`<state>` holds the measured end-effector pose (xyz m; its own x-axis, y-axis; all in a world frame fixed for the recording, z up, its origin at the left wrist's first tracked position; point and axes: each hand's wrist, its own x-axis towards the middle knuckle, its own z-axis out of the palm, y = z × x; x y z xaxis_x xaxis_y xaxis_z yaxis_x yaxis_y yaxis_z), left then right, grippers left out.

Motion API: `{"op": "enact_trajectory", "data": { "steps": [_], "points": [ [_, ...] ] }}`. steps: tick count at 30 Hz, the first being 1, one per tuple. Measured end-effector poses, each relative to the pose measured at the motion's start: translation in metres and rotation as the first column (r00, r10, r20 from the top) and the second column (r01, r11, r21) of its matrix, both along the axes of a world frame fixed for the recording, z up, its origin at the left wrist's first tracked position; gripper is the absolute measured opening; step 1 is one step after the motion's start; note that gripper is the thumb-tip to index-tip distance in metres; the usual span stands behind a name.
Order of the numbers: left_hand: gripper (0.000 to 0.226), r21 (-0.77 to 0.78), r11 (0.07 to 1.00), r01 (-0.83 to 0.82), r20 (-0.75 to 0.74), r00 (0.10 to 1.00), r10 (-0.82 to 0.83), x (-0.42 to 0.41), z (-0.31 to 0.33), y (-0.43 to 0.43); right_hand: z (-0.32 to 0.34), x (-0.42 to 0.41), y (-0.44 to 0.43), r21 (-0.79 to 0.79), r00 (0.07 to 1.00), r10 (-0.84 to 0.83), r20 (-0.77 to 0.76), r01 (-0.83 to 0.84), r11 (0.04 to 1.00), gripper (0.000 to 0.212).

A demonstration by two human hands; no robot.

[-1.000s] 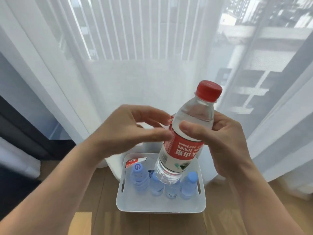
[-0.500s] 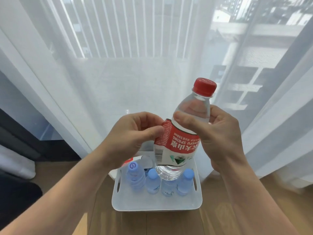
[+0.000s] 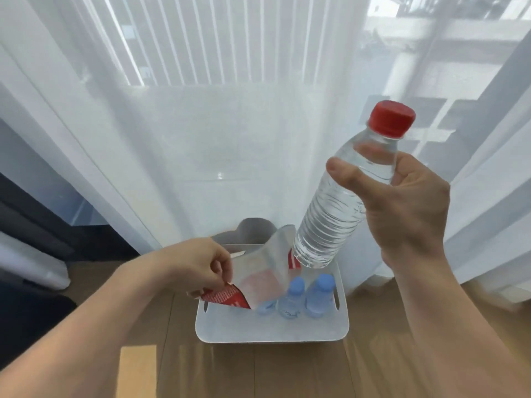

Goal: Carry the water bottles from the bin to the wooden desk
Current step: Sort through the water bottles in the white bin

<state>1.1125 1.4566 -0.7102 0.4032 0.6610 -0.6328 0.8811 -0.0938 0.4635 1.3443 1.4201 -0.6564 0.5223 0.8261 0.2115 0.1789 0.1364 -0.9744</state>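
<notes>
Right hand [image 3: 402, 205]: fingers wrapped round bare bottle [image 3: 339, 202], tilted above bin [image 3: 273, 326]. Left hand [image 3: 198, 265]: fingers pinch label [image 3: 258, 277]. Small bottles [image 3: 304, 294] in bin.

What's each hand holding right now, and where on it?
Right hand grips the red-capped bottle around its shoulder. Left hand pinches the loose label by one edge.
</notes>
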Motion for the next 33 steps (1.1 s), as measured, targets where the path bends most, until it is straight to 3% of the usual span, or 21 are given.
{"op": "enact_trajectory", "data": {
  "steps": [4,7,11,13,16,20,22,27,31,33],
  "points": [
    [0.014,-0.088,0.996,-0.023,-0.15,0.989,0.01,-0.019,-0.036,0.001,-0.005,-0.006,-0.001,-0.023,0.996,0.022,0.085,-0.02,1.0,0.029],
    [0.014,0.204,0.976,-0.072,-0.19,0.975,0.111,-0.03,-0.036,0.013,-0.008,-0.006,0.002,-0.031,0.995,0.012,0.101,-0.009,0.999,0.031],
    [0.018,0.582,0.788,-0.2,-0.11,0.941,0.32,-0.036,-0.033,0.025,-0.009,-0.004,0.003,-0.025,0.993,-0.01,0.12,0.013,1.0,0.032],
    [0.021,0.713,0.647,-0.27,0.007,0.926,0.379,-0.035,-0.033,0.03,-0.009,-0.003,0.002,-0.029,0.992,0.003,0.126,0.0,1.0,0.03],
    [0.02,0.772,0.477,-0.42,0.227,0.883,0.411,-0.027,-0.027,0.037,-0.01,0.0,0.0,-0.026,0.99,0.006,0.14,-0.003,1.0,0.029],
    [0.023,0.811,0.356,-0.464,0.335,0.867,0.369,-0.018,-0.026,0.044,-0.01,0.003,-0.004,-0.02,0.99,0.03,0.139,-0.027,0.999,0.028],
    [0.021,0.8,0.432,-0.416,0.281,0.896,0.342,-0.016,-0.033,0.047,-0.011,0.004,-0.005,-0.024,0.989,0.039,0.14,-0.036,0.999,0.028],
    [0.017,0.501,0.852,-0.149,-0.041,0.98,0.195,-0.014,-0.08,0.046,-0.014,0.003,-0.007,-0.041,0.985,0.103,0.14,-0.098,0.994,0.027],
    [0.043,0.297,0.952,-0.068,-0.173,0.977,0.124,-0.02,-0.104,0.041,-0.018,0.003,-0.007,-0.068,0.977,0.137,0.165,-0.127,0.99,0.028],
    [0.043,0.27,0.963,0.004,-0.214,0.975,0.056,-0.017,-0.111,0.041,-0.023,0.004,-0.004,-0.08,0.973,0.15,0.177,-0.138,0.987,0.026]
  ]
}}
